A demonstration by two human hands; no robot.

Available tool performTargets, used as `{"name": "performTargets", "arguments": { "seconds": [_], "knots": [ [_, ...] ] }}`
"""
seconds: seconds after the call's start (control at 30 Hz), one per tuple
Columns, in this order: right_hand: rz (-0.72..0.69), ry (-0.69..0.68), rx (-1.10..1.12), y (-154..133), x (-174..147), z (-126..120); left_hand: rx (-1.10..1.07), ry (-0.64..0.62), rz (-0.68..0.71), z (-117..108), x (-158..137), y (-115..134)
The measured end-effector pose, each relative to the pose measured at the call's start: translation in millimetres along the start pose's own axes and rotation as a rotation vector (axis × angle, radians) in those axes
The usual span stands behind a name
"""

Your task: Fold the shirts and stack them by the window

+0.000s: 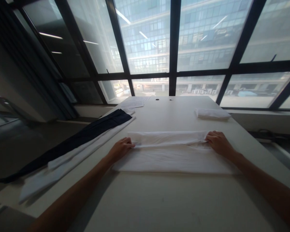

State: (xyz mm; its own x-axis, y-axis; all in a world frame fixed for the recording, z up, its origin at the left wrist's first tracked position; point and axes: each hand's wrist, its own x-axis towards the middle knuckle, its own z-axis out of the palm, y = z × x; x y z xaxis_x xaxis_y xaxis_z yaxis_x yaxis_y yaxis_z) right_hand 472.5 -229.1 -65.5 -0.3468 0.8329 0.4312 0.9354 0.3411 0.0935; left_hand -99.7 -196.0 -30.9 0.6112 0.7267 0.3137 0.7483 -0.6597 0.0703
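Note:
A white garment lies across the middle of the white table, its far part folded over toward me in a long strip. My left hand grips the left end of that fold, fingers closed on the cloth. At the right end, my right hand pinches the same folded edge, and the fabric bunches a little beside its fingers. The near edge of the garment rests flat on the table. What kind of garment it is cannot be made out.
Dark trousers and long white garments lie along the table's left side, partly hanging over. A folded white cloth sits at the back right. Thin white cloth or paper lies at the far left. Windows stand behind the table.

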Motion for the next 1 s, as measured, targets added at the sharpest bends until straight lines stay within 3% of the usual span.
{"name": "performTargets", "arguments": {
  "seconds": [0.17, 0.4, 0.77, 0.9, 1.0],
  "knots": [
    [0.059, -0.001, -0.001, -3, 1, -3, -0.041, 0.005, 0.007, -5, 0, -1],
    [0.202, 0.124, 0.034, -3, 1, -2, -0.221, 0.224, -0.082, -1, -2, -11],
    [0.186, -0.014, 0.019, -5, -2, -7, -0.292, -0.015, 0.030, -7, -4, -11],
    [0.251, 0.083, 0.119, -11, 6, -10, -0.334, 0.084, 0.008, -19, 11, -2],
    [0.240, 0.126, 0.267, -30, 33, -6, -0.244, 0.099, -0.031, -9, 46, 29]
  ]
}}
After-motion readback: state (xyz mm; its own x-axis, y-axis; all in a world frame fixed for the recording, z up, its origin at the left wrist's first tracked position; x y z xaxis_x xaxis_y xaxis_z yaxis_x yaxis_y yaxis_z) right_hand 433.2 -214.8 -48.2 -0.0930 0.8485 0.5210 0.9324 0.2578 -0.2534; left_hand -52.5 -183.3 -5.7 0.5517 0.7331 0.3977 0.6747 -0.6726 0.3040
